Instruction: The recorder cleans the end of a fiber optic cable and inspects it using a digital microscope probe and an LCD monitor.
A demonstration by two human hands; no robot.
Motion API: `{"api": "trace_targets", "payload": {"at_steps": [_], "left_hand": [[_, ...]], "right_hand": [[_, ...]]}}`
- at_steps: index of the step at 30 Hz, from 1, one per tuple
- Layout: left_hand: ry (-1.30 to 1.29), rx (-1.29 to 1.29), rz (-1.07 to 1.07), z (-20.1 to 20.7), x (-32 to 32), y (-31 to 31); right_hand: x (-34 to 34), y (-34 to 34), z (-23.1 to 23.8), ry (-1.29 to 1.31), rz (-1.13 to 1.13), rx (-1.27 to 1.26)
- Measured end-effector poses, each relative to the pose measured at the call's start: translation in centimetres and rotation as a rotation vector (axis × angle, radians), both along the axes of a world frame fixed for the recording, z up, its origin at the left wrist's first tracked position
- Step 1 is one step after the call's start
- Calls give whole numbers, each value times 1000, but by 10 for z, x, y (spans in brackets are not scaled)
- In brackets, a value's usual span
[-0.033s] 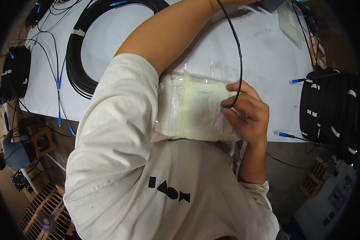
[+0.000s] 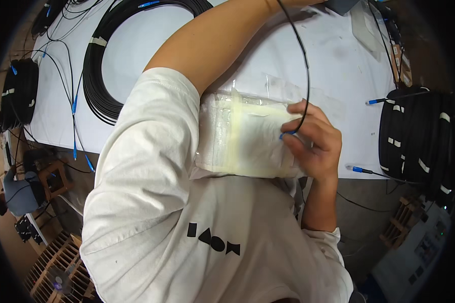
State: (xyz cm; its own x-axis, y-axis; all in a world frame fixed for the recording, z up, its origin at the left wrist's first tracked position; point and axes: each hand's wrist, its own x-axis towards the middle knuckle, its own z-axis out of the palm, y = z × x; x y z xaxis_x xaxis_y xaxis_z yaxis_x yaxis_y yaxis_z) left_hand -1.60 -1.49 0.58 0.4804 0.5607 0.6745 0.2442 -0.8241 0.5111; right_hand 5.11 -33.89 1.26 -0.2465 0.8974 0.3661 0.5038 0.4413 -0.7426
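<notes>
Black cable (image 2: 304, 60) end pinched in right hand (image 2: 311, 141) fingers, by the taped bag (image 2: 247, 136).
Coiling looks barely started; left hand out of view, can't tell its grip.

Bright, even overhead light, sharp centre, dark fisheye-bent rim.

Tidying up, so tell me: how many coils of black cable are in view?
3: large coil on the table's upper left, bundle at its left edge, bundle at right. More may be hidden.
</notes>
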Motion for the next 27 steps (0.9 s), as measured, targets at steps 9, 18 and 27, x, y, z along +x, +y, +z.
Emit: {"api": "trace_targets", "payload": {"at_steps": [9,18,27], "left_hand": [[27,-29,3,5,1,-5],[84,-62,30,8,-3,-8],[105,-105,34,13,0,-13]], "right_hand": [[3,-10,0,35,1,-33],[5,-17,9,-57,56,-63],[7,-24,14,-138,83,-74]]}}
